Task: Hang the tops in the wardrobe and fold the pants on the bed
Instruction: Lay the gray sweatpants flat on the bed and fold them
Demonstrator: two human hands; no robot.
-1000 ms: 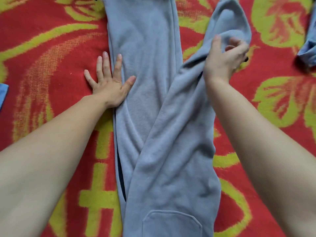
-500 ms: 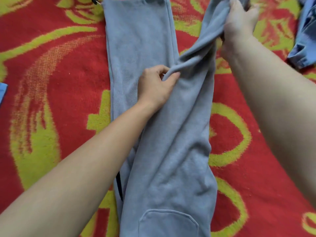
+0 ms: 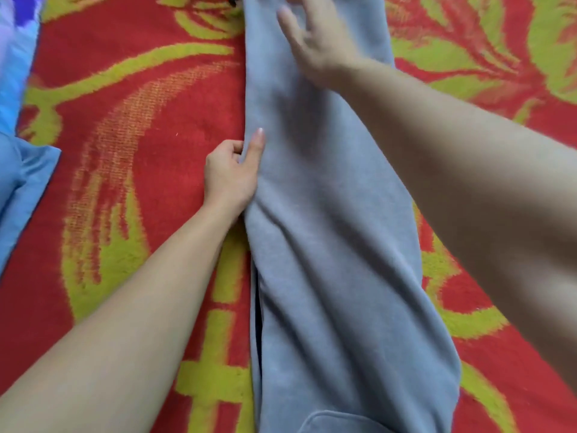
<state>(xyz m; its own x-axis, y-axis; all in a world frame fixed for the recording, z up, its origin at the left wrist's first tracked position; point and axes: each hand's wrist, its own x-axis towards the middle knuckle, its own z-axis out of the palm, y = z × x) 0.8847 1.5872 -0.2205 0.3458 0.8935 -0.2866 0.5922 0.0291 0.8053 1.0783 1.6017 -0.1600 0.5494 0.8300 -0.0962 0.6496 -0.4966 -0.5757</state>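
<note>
In the head view, the grey pants (image 3: 327,214) lie lengthwise along the bed (image 3: 125,151), from my side toward the far side, with one leg folded on top of the other. My hands are apart. My left hand (image 3: 232,173) pinches the left edge of the pants, thumb on top and fingers curled at the seam. My right hand (image 3: 318,45) lies flat and open on the far part of the cloth, a little blurred.

I think the danger is in the layers. Diagonal wrinkles run across the middle, and low on the left a dark gap shows between the layers. If my right hand strokes too hard, or my left pinch loosens, the top leg can slide sideways and the fold becomes crooked.

The bed has a fluffy red cover with yellow-green patterns, which probably drags on the cloth. A light blue cloth (image 3: 22,170) lies at the left. The edges of the bed and the room are not visible.
</note>
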